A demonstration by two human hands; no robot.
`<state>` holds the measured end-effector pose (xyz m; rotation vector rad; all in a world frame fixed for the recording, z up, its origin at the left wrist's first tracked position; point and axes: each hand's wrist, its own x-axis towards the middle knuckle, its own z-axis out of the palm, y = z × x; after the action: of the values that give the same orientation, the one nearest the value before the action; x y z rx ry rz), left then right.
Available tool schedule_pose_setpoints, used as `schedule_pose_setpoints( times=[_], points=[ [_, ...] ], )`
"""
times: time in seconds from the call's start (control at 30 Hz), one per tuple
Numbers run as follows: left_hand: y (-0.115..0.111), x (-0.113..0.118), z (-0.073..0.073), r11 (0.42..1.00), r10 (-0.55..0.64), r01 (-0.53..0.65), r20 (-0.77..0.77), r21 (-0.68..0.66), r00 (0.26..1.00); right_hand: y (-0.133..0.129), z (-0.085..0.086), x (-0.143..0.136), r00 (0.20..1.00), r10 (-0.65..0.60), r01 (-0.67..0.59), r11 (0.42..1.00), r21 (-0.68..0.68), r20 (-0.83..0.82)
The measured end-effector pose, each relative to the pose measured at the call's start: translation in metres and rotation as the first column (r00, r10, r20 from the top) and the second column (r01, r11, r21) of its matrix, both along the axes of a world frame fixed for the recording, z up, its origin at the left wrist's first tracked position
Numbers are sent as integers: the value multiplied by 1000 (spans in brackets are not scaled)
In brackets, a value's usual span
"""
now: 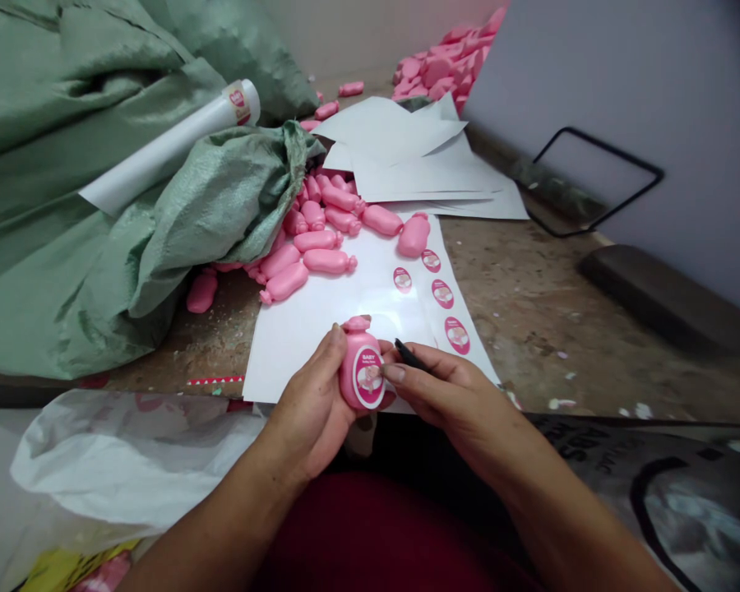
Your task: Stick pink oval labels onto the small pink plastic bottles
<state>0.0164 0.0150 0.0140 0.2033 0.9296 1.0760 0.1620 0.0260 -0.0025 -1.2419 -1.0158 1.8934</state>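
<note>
My left hand (314,403) is wrapped round a small pink bottle (349,374), held upright over the table's front edge. An oval label (368,376) with a white rim and a picture is on the bottle's front. In my right hand (447,382) is a thin black tool (410,355), pinched between the fingers, and the thumb tip is at the label's right side. Beneath lies a white sheet (302,333), with a strip of oval stickers (442,293) at its right. Several pink bottles (330,261) lie on the sheet's far part.
A green sack (222,197) with pink bottles at its mouth covers the left, a white roll (166,148) on it. White papers (400,148) lie at the back, near a pink heap (444,66). A black wire frame (598,144) stands right; a white plastic bag (129,460) hangs front left.
</note>
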Motion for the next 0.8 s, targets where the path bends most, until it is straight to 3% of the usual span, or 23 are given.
schedule_pose_setpoints(
  times=[0.8],
  points=[
    [-4,1,-7,997,10,-10,-10,73,1000,1,-3,-1,999,-29,30,1000,4,-45]
  ],
)
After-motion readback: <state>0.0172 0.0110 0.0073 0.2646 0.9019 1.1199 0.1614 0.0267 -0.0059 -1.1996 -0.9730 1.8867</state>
